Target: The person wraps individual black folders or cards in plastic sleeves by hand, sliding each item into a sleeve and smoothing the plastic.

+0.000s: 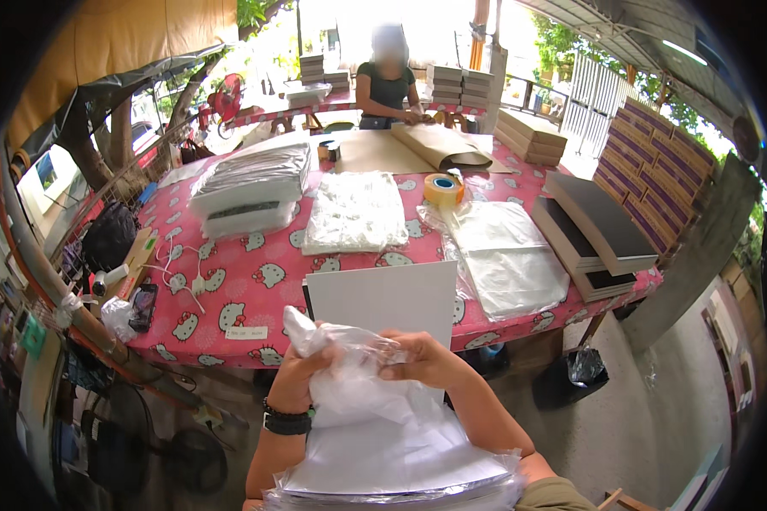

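My left hand [298, 376], a dark band and beads on its wrist, is closed on the bunched edge of a clear plastic bag [349, 387]. From the other side my right hand [424, 358] pinches the same bag's crumpled upper part. Below my hands, between my forearms, lies a stack of white sheets in clear plastic [383, 477]; the bag overlaps it, and I cannot tell where one ends. Just beyond my hands a white board [400, 294] with a dark left edge lies at the table's near edge, its lower part hidden by the bag and my right hand.
The table has a pink patterned cloth [230, 285]. Plastic-wrapped stacks [251, 183], flat plastic packs [356, 213], tape rolls [443, 189] and dark-topped boxes [601, 226] stand on it. Across it a person [387, 89] handles brown paper [443, 146]. A black bin [571, 379] stands right.
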Demonstrator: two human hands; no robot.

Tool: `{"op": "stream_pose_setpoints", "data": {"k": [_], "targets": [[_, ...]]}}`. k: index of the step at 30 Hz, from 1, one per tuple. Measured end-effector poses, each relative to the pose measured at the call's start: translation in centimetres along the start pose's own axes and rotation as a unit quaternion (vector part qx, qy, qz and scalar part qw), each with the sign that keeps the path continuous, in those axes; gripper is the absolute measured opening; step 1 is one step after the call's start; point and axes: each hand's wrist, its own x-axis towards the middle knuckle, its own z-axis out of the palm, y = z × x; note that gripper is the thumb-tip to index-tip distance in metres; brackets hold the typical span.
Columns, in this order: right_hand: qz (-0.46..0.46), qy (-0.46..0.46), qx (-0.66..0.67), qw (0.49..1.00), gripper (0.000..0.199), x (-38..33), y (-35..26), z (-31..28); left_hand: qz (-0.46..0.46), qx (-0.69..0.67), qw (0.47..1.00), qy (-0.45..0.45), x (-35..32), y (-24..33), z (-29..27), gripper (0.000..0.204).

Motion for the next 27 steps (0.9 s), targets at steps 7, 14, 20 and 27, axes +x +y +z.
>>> {"op": "stream_pose_setpoints", "data": {"k": [7,14,20,27], "targets": [[-0.047,0.060,0.401,0.913,0.014,-2.5,-3.6,-2.9,0.011,0.165,0.982,0.095,-1.4,1.9,-7.5,0.025],[0.185,-0.023,-0.150,0.971,0.013,0.1,-5.7,0.7,0.346,-0.051,0.926,0.143,-1.8,5.8,-3.8,0.038],[0.086,-0.077,-0.280,0.953,0.010,2.3,-4.2,4.3,0.126,0.121,0.985,-0.001,-2.6,-0.1,0.7,0.049],[0.193,-0.096,-0.215,0.953,0.015,0.6,-5.5,2.0,-0.004,-0.016,0.975,-0.223,-4.0,0.2,0.1,0.019]]}}
